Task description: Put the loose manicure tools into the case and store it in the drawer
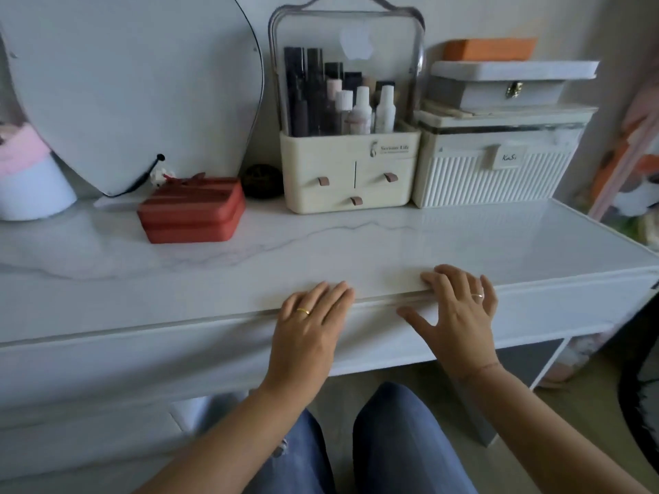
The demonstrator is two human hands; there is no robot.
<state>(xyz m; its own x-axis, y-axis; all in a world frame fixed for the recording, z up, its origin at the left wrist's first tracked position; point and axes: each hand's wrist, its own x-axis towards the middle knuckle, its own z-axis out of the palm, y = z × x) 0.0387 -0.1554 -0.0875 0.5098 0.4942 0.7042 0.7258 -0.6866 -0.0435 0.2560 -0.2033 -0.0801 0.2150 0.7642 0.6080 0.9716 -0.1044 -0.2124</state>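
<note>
My left hand [309, 322] lies flat with fingers apart on the front edge of the white marble-look dressing table [249, 258], holding nothing. My right hand [454, 308] rests beside it, fingers spread over the same edge, thumb down on the white drawer front [214, 351] below, which is closed. No manicure case and no loose manicure tools are in sight on the tabletop.
A red closed box [192, 210] sits at the left back. A cream cosmetics organiser [347, 172] with small drawers and bottles stands at the centre back, a white ribbed box [495, 165] with stacked boxes on it to its right, and a mirror [135, 83] on the left. My knees are under the table.
</note>
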